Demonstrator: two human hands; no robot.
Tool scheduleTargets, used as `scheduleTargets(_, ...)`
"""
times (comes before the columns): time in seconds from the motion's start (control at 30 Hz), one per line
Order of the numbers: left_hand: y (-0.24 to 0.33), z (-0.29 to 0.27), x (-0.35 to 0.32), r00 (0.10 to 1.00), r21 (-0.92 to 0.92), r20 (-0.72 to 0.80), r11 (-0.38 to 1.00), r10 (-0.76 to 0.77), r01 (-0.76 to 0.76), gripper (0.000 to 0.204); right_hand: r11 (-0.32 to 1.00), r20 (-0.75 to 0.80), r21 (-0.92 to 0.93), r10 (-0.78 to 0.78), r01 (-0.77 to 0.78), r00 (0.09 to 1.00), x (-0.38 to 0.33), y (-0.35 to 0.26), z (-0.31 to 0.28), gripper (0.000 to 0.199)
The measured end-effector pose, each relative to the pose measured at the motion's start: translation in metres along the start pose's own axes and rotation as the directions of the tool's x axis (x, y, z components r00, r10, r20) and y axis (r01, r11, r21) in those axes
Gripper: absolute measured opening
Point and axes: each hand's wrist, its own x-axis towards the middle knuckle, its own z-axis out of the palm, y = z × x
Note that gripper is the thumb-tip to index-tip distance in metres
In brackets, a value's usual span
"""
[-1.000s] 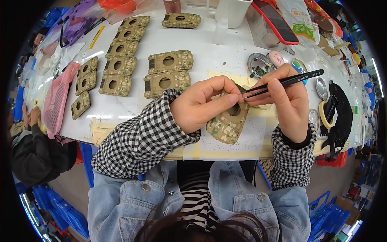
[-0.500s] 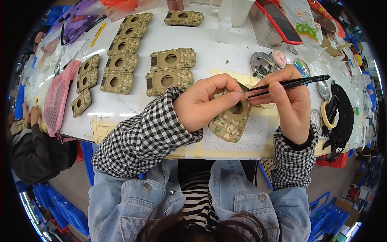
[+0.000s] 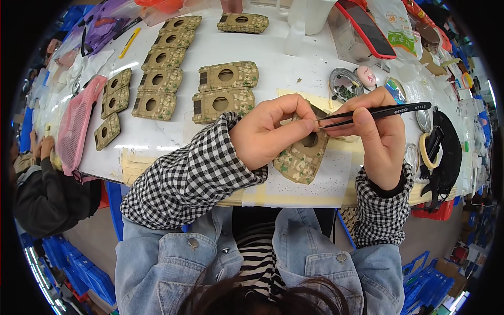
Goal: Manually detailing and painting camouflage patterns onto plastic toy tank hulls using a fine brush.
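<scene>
My right hand (image 3: 382, 139) grips a pair of black tweezers (image 3: 386, 111), held sideways with the tips pointing left. Those tips meet the thumb and forefinger of my left hand (image 3: 273, 131), which are pinched together; whatever is between them is too small to make out. Under both hands is a camouflage-painted model tank hull (image 3: 298, 164) with a round hole, partly covered by my fingers. It lies over a white sheet (image 3: 332, 176) dotted with tiny specks. Beyond the right hand, a round clear dish (image 3: 344, 85) contains small dark green pieces.
Similar camouflage hulls stand in rows at left, including one hull (image 3: 153, 105), with a pair (image 3: 226, 76) nearer the middle. A pink mesh bag (image 3: 79, 128) sits left. A red-cased phone (image 3: 366, 29), white jug (image 3: 317, 16) and black cloth item (image 3: 449, 152) line the far and right sides.
The view has shifted slightly. Both hands keep almost the same pose, with the tweezers still at the left fingertips.
</scene>
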Motion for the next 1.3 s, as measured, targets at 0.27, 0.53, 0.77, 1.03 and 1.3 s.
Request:
scheduleTargets(0.27, -0.003, 0.001, 0.000, 0.997, 0.065, -0.036, 0.996, 0.063, -0.061, 0.015, 0.999, -0.079, 0.017, -0.034, 0.035, 0.996, -0.002, 0.002, 0.007, 0.015)
scheduleTargets(0.53, -0.002, 0.001, 0.000, 0.997, 0.062, -0.030, 0.995, 0.074, -0.072, 0.014, 0.999, -0.119, 0.014, -0.034, 0.036, 0.992, -0.003, 0.005, 0.010, 0.017)
scheduleTargets(0.77, -0.001, 0.003, -0.001, 0.993, 0.068, -0.042, 0.992, 0.108, -0.105, 0.014, 0.998, -0.120, -0.009, -0.056, 0.056, 0.991, -0.002, 0.006, 0.011, 0.018)
scheduleTargets(1.03, -0.002, 0.002, -0.001, 0.994, 0.069, -0.045, 0.993, 0.103, -0.099, 0.013, 0.999, -0.121, -0.007, -0.054, 0.054, 0.991, -0.002, 0.007, 0.011, 0.017)
scheduleTargets(1.3, -0.003, 0.002, -0.001, 0.995, 0.066, -0.045, 0.994, 0.092, -0.089, 0.012, 0.998, -0.120, -0.032, -0.064, 0.061, 0.991, -0.002, 0.008, 0.010, 0.016)
